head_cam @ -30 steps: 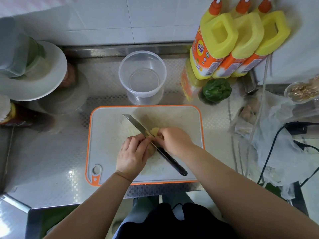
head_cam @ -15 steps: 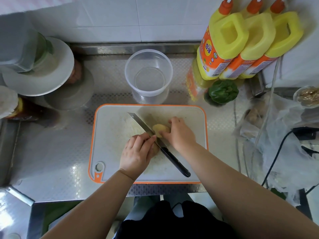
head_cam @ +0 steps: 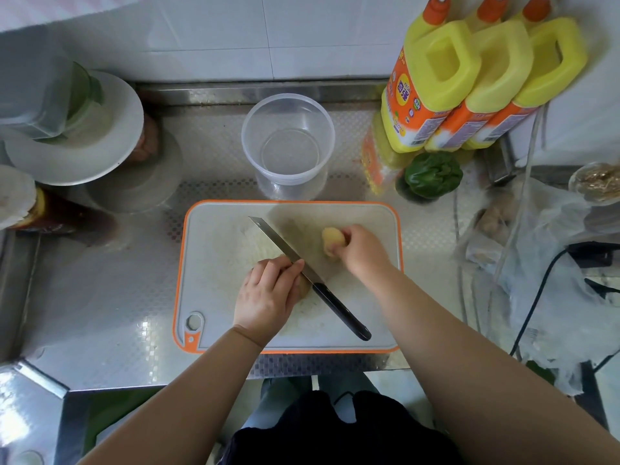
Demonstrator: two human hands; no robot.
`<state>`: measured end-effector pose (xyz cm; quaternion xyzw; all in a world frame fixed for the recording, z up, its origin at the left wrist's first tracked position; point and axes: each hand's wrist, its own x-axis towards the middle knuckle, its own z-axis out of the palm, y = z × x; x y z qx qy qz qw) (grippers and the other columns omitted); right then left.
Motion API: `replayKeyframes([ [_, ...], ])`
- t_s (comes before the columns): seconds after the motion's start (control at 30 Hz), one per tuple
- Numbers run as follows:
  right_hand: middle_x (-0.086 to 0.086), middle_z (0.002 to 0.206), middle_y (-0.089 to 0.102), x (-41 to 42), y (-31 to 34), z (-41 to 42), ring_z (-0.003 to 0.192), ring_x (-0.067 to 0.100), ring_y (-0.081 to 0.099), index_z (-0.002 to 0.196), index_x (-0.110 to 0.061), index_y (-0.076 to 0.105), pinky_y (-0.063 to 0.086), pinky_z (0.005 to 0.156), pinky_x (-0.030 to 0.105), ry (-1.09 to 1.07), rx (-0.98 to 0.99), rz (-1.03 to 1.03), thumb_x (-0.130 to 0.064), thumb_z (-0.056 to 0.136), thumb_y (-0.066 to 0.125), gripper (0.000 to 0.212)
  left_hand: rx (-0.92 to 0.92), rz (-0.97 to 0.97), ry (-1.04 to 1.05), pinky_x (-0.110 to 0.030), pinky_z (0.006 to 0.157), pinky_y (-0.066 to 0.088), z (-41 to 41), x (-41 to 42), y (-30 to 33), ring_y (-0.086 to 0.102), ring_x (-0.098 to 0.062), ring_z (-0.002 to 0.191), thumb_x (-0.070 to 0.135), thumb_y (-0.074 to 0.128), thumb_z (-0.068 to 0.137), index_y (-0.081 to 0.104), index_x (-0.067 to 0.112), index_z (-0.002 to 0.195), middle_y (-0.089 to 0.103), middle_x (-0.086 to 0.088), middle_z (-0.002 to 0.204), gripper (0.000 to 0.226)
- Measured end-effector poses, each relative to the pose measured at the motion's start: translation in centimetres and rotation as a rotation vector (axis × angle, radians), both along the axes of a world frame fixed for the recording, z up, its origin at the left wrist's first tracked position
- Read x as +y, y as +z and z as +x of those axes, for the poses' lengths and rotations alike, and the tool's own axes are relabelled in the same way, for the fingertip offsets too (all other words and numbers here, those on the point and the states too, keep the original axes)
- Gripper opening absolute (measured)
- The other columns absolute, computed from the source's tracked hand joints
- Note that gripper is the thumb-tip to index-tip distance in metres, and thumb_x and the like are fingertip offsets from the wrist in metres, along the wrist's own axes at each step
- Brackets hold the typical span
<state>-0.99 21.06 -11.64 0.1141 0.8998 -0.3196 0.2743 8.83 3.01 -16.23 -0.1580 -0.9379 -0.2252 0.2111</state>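
A white cutting board with an orange rim lies on the steel counter. A knife with a black handle lies flat and diagonally across it. My left hand covers and holds a peeled potato piece just left of the blade. On the board's right side, my right hand holds a second yellow potato piece, clear of the knife.
A clear plastic tub stands behind the board. Three yellow bottles lean at the back right above a green pepper. White plates sit on the left. Plastic bags and black cables lie on the right.
My right hand has drawn the second potato piece away from the blade toward the board's right side. The knife stays lying flat and my left hand keeps its piece in place.
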Motion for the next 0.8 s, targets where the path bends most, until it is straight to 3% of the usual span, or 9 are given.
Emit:
replayKeyframes([
  [0.07, 0.011, 0.132, 0.043, 0.7, 1.1, 0.8, 0.110, 0.033, 0.055, 0.133, -0.011, 0.044, 0.045, 0.088, 0.039, -0.017, 0.079, 0.092, -0.046, 0.090, 0.058, 0.057, 0.002, 0.000, 0.006, -0.041, 0.071, 0.053, 0.0, 0.1, 0.0, 0.055, -0.029, 0.087, 0.020, 0.049, 0.102, 0.058, 0.012, 0.121, 0.057, -0.008, 0.104, 0.022],
  [0.13, 0.006, 0.128, 0.048, 0.4, 2.7, 3.2, 0.109, 0.030, 0.056, 0.135, -0.017, 0.041, 0.046, 0.086, 0.039, 0.054, 0.136, 0.122, -0.062, 0.090, 0.044, 0.064, 0.004, 0.003, 0.016, -0.042, 0.071, 0.053, 0.1, 0.1, 0.0, 0.055, -0.029, 0.087, 0.020, 0.052, 0.101, 0.058, 0.012, 0.120, 0.060, -0.010, 0.102, 0.021],
  [0.23, 0.002, 0.110, 0.056, -1.0, 4.0, 7.9, 0.100, 0.026, 0.058, 0.129, -0.021, 0.040, 0.048, 0.078, 0.037, 0.437, 0.114, 0.223, -0.078, 0.082, 0.032, 0.075, 0.014, -0.007, 0.019, -0.041, 0.072, 0.054, 0.1, 0.3, 0.2, 0.055, -0.029, 0.088, 0.023, 0.050, 0.103, 0.057, 0.013, 0.122, 0.061, -0.010, 0.103, 0.022],
  [0.3, 0.002, 0.106, 0.056, -1.5, 3.5, 9.5, 0.095, 0.024, 0.059, 0.127, -0.020, 0.038, 0.047, 0.071, 0.033, 0.549, 0.148, 0.285, -0.061, 0.091, 0.043, 0.055, 0.026, 0.021, 0.024, -0.039, 0.073, 0.053, 0.1, 0.4, 0.3, 0.057, -0.030, 0.086, 0.020, 0.055, 0.100, 0.054, 0.010, 0.118, 0.064, -0.012, 0.102, 0.021],
  [0.4, 0.004, 0.101, 0.059, -2.1, 2.8, 9.7, 0.087, 0.024, 0.063, 0.123, -0.016, 0.041, 0.043, 0.063, 0.029, 0.451, 0.174, 0.244, -0.024, 0.097, 0.046, 0.028, 0.020, 0.099, 0.019, -0.036, 0.073, 0.051, 0.1, 0.4, 0.6, 0.057, -0.029, 0.086, 0.019, 0.057, 0.099, 0.050, 0.011, 0.104, 0.065, -0.013, 0.101, 0.012],
  [0.57, 0.001, 0.080, 0.055, -2.8, 1.7, 8.1, 0.077, 0.025, 0.062, 0.110, -0.014, 0.042, 0.038, 0.059, 0.031, 0.327, 0.111, 0.193, -0.025, 0.095, 0.050, 0.020, 0.000, 0.114, 0.005, -0.036, 0.074, 0.051, 0.2, 0.2, 0.5, 0.057, -0.027, 0.088, 0.026, 0.055, 0.101, 0.054, 0.014, 0.100, 0.067, -0.009, 0.099, 0.012],
  [0.7, 0.001, 0.075, 0.054, -2.2, 2.9, 8.6, 0.068, 0.024, 0.056, 0.111, -0.012, 0.045, 0.037, 0.056, 0.031, 0.412, 0.177, 0.271, -0.023, 0.098, 0.044, 0.017, 0.013, 0.125, 0.030, -0.035, 0.072, 0.049, 0.2, 0.4, 0.5, 0.054, -0.026, 0.088, 0.028, 0.047, 0.105, 0.054, 0.014, 0.100, 0.068, -0.009, 0.099, 0.017],
  [0.8, -0.001, 0.074, 0.049, -1.7, 4.9, 10.7, 0.063, 0.021, 0.046, 0.117, -0.014, 0.042, 0.026, 0.048, 0.027, 0.487, 0.278, 0.259, -0.026, 0.100, 0.037, 0.021, 0.025, 0.130, 0.009, -0.034, 0.074, 0.049, 0.1, 0.4, 0.5, 0.055, -0.026, 0.089, 0.026, 0.050, 0.104, 0.055, 0.012, 0.101, 0.066, -0.011, 0.096, 0.016],
])
